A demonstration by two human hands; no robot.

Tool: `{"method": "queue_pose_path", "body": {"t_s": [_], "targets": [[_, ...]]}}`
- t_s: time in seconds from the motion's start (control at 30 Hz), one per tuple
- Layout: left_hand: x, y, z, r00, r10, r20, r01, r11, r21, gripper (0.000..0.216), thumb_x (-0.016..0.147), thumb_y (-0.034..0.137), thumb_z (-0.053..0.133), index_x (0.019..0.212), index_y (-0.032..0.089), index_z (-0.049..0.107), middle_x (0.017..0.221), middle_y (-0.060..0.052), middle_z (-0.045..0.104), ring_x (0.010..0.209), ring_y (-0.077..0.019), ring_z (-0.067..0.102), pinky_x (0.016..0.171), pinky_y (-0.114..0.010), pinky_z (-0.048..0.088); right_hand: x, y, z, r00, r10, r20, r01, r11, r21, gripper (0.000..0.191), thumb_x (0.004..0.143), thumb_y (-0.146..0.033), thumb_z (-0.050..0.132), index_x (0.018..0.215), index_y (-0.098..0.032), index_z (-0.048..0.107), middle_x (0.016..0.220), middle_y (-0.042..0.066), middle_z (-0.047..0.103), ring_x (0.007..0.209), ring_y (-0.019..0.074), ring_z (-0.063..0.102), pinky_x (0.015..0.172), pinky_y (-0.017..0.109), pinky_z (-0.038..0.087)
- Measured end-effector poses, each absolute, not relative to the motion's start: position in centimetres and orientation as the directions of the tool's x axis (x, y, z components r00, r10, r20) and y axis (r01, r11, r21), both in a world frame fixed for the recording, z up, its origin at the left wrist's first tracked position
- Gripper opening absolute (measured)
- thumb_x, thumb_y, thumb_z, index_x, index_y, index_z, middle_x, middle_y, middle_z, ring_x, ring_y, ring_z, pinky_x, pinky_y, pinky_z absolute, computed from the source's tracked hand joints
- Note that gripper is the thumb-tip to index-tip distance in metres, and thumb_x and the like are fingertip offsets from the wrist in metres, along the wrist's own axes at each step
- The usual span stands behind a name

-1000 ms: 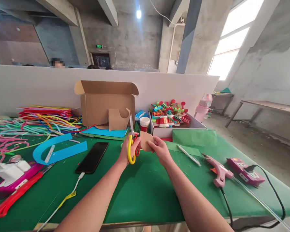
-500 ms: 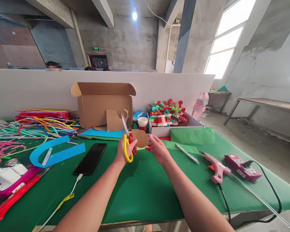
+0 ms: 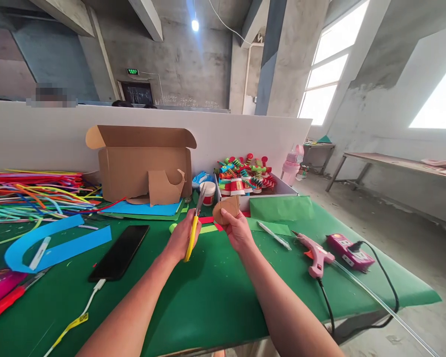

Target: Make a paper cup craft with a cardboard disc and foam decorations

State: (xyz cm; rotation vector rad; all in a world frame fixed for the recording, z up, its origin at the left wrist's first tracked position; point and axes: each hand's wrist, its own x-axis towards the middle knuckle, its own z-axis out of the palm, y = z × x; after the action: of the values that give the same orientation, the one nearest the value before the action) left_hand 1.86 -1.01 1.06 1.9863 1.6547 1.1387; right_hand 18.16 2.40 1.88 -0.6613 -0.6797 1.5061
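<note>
My left hand (image 3: 183,235) is closed around the yellow-handled scissors (image 3: 194,232), whose metal blades point up and away from me. To its right, my right hand (image 3: 237,228) pinches a small rounded piece of brown cardboard (image 3: 223,207) between thumb and fingers. The two hands are apart above the green tabletop (image 3: 208,297). Behind them stand a white paper cup (image 3: 208,192) and a cut cardboard sheet (image 3: 163,188) that leans against an open cardboard box (image 3: 141,166).
Pipe cleaners (image 3: 40,191) lie piled at left, near a blue strip (image 3: 70,248) and a phone (image 3: 124,252). A box of colourful crafts (image 3: 241,178) stands behind. At right lie a pen (image 3: 275,235), a pink glue gun (image 3: 315,255) with its cord, and a power strip (image 3: 351,253).
The cardboard piece has gone from between both hands into my right hand alone, and is turned. My left hand has drawn away leftward with the scissors. The view has swung right.
</note>
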Motion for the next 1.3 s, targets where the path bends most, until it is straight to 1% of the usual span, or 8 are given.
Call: {"method": "queue_pose_path", "body": {"t_s": [0.13, 0.23, 0.33, 0.43, 0.67, 0.93, 1.17, 1.3], "targets": [[1.7, -1.6, 1.5, 0.062, 0.916, 0.396, 0.817, -0.275, 0.507, 0.025, 0.094, 0.036, 0.038, 0.112, 0.021, 0.049, 0.083, -0.005, 0.067, 0.074, -0.0231, 0.067, 0.063, -0.030, 0.047, 18.2, 2.3, 2.5, 0.001, 0.999, -0.052, -0.709, -0.036, -0.704, 0.043, 0.047, -0.019, 0.090, 0.084, -0.019, 0.066, 0.076, -0.002, 0.072, 0.068, 0.0134, 0.065, 0.057, 0.022, 0.053], [2.0, -2.0, 1.9, 0.107, 0.917, 0.385, 0.880, -0.267, 0.392, 0.024, 0.095, 0.033, 0.038, 0.113, 0.020, 0.049, 0.094, -0.008, 0.069, 0.079, -0.0247, 0.068, 0.063, -0.030, 0.047, 18.3, 2.2, 2.9, 0.012, 0.997, -0.073, -0.734, -0.041, -0.678, 0.044, 0.045, -0.018, 0.090, 0.082, -0.019, 0.066, 0.075, -0.002, 0.072, 0.067, 0.0129, 0.065, 0.057, 0.021, 0.054], [2.6, -2.5, 2.4, 0.171, 0.919, 0.354, 0.912, -0.283, 0.295, 0.025, 0.096, 0.029, 0.038, 0.117, 0.021, 0.049, 0.108, -0.010, 0.069, 0.085, -0.0246, 0.070, 0.065, -0.030, 0.048, 18.4, 2.2, 3.0, 0.008, 0.999, -0.048, -0.734, -0.027, -0.678, 0.043, 0.047, -0.019, 0.089, 0.083, -0.019, 0.066, 0.075, -0.003, 0.072, 0.067, 0.0126, 0.065, 0.058, 0.021, 0.053], [3.4, -3.1, 2.8, 0.211, 0.929, 0.303, 0.927, -0.288, 0.239, 0.027, 0.097, 0.027, 0.037, 0.120, 0.021, 0.049, 0.110, -0.010, 0.068, 0.088, -0.0245, 0.070, 0.066, -0.030, 0.048, 18.8, 2.4, 2.9, -0.012, 1.000, -0.009, -0.724, -0.015, -0.690, 0.043, 0.048, -0.019, 0.088, 0.085, -0.020, 0.066, 0.076, -0.003, 0.072, 0.067, 0.0128, 0.064, 0.058, 0.022, 0.052], [4.1, -3.7, 3.3, 0.218, 0.941, 0.257, 0.933, -0.278, 0.227, 0.028, 0.096, 0.025, 0.036, 0.121, 0.020, 0.049, 0.106, -0.011, 0.070, 0.085, -0.0255, 0.070, 0.064, -0.030, 0.048, 19.4, 2.8, 2.4, -0.071, 0.995, 0.063, -0.679, -0.002, -0.734, 0.040, 0.055, -0.020, 0.083, 0.091, -0.022, 0.066, 0.083, -0.001, 0.073, 0.074, 0.0161, 0.066, 0.068, 0.028, 0.054], [4.1, -3.6, 3.2, 0.228, 0.937, 0.265, 0.929, -0.291, 0.230, 0.029, 0.096, 0.024, 0.034, 0.122, 0.019, 0.048, 0.101, -0.011, 0.070, 0.084, -0.0279, 0.070, 0.062, -0.031, 0.046, 19.2, 2.7, 2.4, -0.079, 0.996, 0.028, -0.688, -0.035, -0.725, 0.040, 0.047, -0.019, 0.089, 0.081, -0.019, 0.069, 0.078, -0.001, 0.073, 0.069, 0.0140, 0.065, 0.064, 0.024, 0.054], [4.0, -3.5, 3.1, 0.231, 0.935, 0.269, 0.923, -0.298, 0.242, 0.030, 0.096, 0.025, 0.035, 0.123, 0.020, 0.047, 0.100, -0.010, 0.071, 0.084, -0.0275, 0.070, 0.063, -0.030, 0.046, 19.5, 3.2, 1.8, -0.102, 0.992, 0.069, -0.657, -0.015, -0.754, 0.040, 0.053, -0.019, 0.087, 0.089, -0.020, 0.068, 0.083, 0.000, 0.074, 0.077, 0.0175, 0.068, 0.071, 0.029, 0.056], [4.0, -3.4, 3.0, 0.237, 0.935, 0.263, 0.926, -0.299, 0.230, 0.030, 0.096, 0.025, 0.034, 0.123, 0.019, 0.047, 0.101, -0.012, 0.071, 0.085, -0.0281, 0.070, 0.063, -0.031, 0.047, 19.5, 3.2, 1.8, -0.096, 0.995, 0.041, -0.674, -0.035, -0.738, 0.039, 0.052, -0.017, 0.087, 0.087, -0.020, 0.069, 0.081, 0.001, 0.073, 0.073, 0.0170, 0.068, 0.068, 0.028, 0.056]]}}
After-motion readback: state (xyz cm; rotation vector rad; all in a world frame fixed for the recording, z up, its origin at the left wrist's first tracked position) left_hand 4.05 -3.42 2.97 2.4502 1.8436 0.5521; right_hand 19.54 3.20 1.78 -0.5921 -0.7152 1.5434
